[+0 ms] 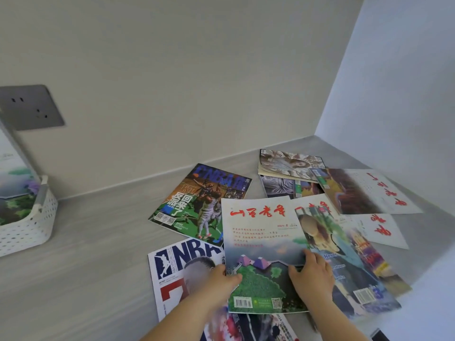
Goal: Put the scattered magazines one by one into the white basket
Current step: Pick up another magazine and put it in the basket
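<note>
Pale walls meet in a corner behind a grey desk [86, 242], on which magazines are scattered at the right. A wall socket [32, 107] is seen at the left, above the white basket [27, 227], which is cut off by the frame edge and already holds one upright magazine [14, 193]. The landscape magazine [261, 242] with red title lettering is held near the front: its left edge is pinched by the left grip [221, 279], its right edge clasped by the right grip [312, 274]. It overlaps a green NBA magazine [197, 200], a white NBA magazine [177, 267] and a blue-toned magazine [344, 262]. Further magazines [369, 190] lie overlapped toward the corner, their covers blurred. Any fingers beneath the held cover are hidden.
</note>
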